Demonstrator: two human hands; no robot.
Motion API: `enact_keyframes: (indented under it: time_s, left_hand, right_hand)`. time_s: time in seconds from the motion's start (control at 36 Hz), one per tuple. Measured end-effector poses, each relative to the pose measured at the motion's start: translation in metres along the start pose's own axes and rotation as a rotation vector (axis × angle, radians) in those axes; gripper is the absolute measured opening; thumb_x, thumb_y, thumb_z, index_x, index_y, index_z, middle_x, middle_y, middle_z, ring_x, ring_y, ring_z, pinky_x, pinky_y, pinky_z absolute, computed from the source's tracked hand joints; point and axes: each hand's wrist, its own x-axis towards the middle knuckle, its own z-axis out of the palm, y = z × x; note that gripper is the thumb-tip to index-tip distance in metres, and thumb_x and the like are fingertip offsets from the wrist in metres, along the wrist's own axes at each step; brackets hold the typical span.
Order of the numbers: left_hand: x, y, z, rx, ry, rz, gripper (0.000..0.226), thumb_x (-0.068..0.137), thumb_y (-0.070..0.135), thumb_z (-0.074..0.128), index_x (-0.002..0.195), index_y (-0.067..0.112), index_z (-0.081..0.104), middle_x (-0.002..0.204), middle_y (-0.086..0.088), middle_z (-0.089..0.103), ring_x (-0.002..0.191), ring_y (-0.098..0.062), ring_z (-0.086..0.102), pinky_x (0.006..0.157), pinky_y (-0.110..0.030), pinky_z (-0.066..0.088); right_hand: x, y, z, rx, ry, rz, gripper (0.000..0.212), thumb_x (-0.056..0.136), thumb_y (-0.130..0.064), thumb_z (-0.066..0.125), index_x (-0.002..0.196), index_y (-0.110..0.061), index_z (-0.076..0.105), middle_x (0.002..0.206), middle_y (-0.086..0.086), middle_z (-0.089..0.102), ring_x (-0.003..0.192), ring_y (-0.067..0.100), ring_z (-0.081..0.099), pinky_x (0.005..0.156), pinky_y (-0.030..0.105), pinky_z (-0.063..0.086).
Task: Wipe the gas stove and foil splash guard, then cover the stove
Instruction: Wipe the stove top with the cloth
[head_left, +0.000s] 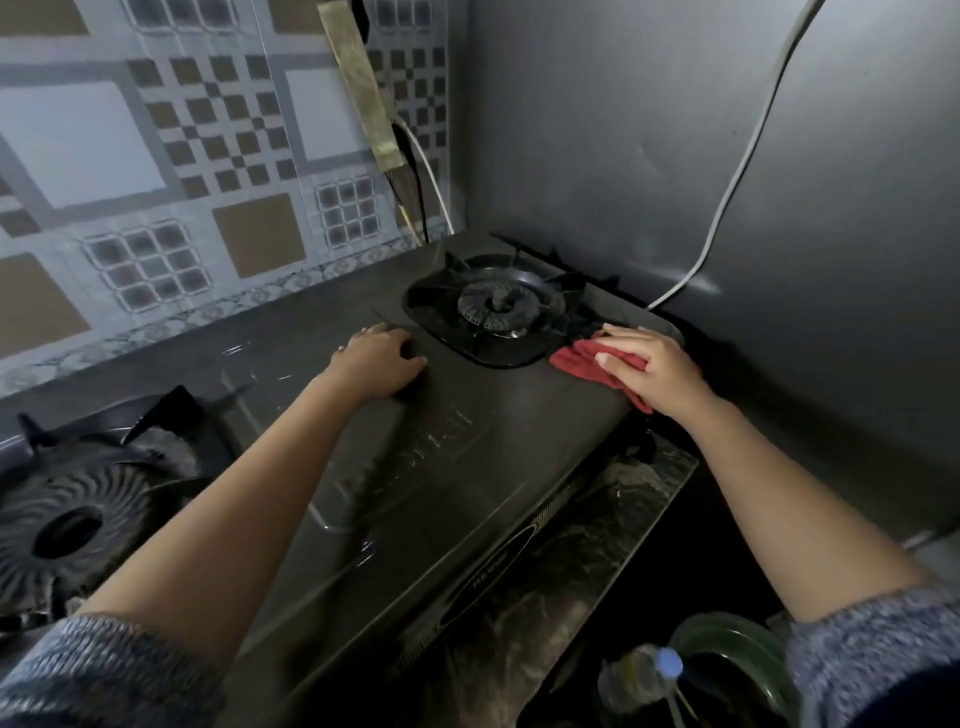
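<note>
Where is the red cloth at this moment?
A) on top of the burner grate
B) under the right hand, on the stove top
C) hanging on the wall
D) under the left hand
B: the right hand presses the red cloth onto the stove top beside the burner, while the left hand rests on the stove with no cloth.

Dim light; tiled wall (156, 156) with grey and brown checker squares at left; white cable (748, 156) hanging down at right; dark marbled desk (597, 545); green bucket (737, 636) and bottle (639, 675) bottom right
</note>
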Motion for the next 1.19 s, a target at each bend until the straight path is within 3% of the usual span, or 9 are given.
enact_keyframes:
  time_s: [0.28, 0.47, 0.61, 0.78, 0.97, 1.19]
  left_hand:
    - [0.003, 0.019, 0.011, -0.002, 0.076, -0.119, 0.054, 0.094, 0.042, 0.042, 0.142, 0.019, 0.033, 0.153, -0.009, 0.025, 0.141, -0.033, 0.021, 0.114, -0.052, 0.022]
    - [-0.027, 0.031, 0.014, 0.02, 0.113, -0.135, 0.052, 0.094, 0.041, 0.043, 0.142, 0.02, 0.035, 0.149, -0.009, 0.033, 0.135, -0.032, 0.032, 0.109, -0.047, 0.028]
    - [-0.061, 0.037, 0.015, 0.032, 0.13, -0.129, 0.05, 0.094, 0.04, 0.044, 0.138, 0.019, 0.04, 0.143, -0.01, 0.041, 0.129, -0.031, 0.039, 0.104, -0.042, 0.033]
    - [-0.12, 0.033, 0.026, 0.05, 0.134, -0.076, 0.057, 0.092, 0.052, 0.04, 0.138, 0.018, 0.04, 0.145, -0.007, 0.041, 0.133, -0.027, 0.037, 0.112, -0.044, 0.024]
    - [-0.207, 0.035, 0.049, 0.089, 0.18, -0.013, 0.093, 0.076, 0.076, 0.04, 0.147, 0.018, 0.023, 0.158, 0.003, 0.015, 0.146, -0.013, 0.005, 0.117, -0.047, -0.002]
    - [-0.274, 0.009, 0.079, 0.215, 0.519, -0.192, 0.091, 0.081, 0.07, 0.04, 0.148, 0.014, 0.015, 0.159, -0.002, 0.004, 0.146, -0.016, -0.006, 0.115, -0.042, -0.012]
  right_hand:
    - [0.035, 0.035, -0.012, 0.02, -0.021, 0.263, 0.029, 0.086, -0.025, 0.063, 0.114, -0.02, 0.067, 0.127, 0.001, 0.061, 0.127, 0.012, 0.049, 0.107, 0.025, 0.032]
    - [0.03, 0.019, -0.002, -0.107, 0.191, 0.478, 0.03, 0.087, -0.034, 0.053, 0.111, -0.024, 0.067, 0.118, 0.005, 0.065, 0.111, 0.03, 0.058, 0.093, 0.035, 0.043]
    - [0.011, -0.013, 0.011, -0.13, 0.3, 0.515, 0.029, 0.087, -0.027, 0.052, 0.108, -0.013, 0.067, 0.116, 0.014, 0.064, 0.116, 0.034, 0.053, 0.1, 0.046, 0.041]
    - [-0.017, -0.062, 0.025, -0.15, 0.223, 0.497, 0.032, 0.091, -0.026, 0.046, 0.114, -0.012, 0.063, 0.126, 0.012, 0.058, 0.126, 0.032, 0.045, 0.108, 0.048, 0.032]
    - [-0.041, -0.11, 0.043, -0.14, 0.1, 0.435, 0.034, 0.094, -0.027, 0.042, 0.121, -0.015, 0.059, 0.137, 0.007, 0.052, 0.136, 0.026, 0.032, 0.114, 0.047, 0.017]
    - [-0.068, -0.165, 0.062, -0.144, -0.028, 0.374, 0.039, 0.095, -0.03, 0.038, 0.131, -0.019, 0.05, 0.147, 0.004, 0.041, 0.141, 0.025, 0.022, 0.116, 0.047, 0.009]
